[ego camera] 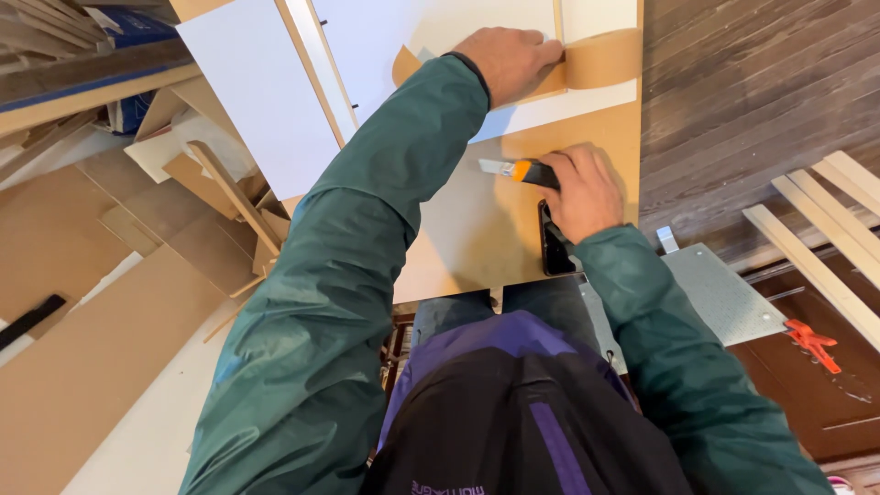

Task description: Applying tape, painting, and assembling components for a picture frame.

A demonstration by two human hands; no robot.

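My left hand [509,60] presses flat on a brown paper tape strip [600,59] that lies across a white panel [385,37] at the top of the view. My right hand [582,191] grips an orange and black utility knife [518,170], its blade pointing left over the brown board [477,238] beneath the panel. A dark phone [553,246] lies on the board just under my right wrist. Both arms wear green jacket sleeves.
Another white board [261,87] leans at the left. Cardboard sheets and wood offcuts [183,220] cover the floor at left. Pale wooden slats [825,238] lie at right on dark planks. A grey metal plate [724,293] and an orange clamp [811,341] sit at lower right.
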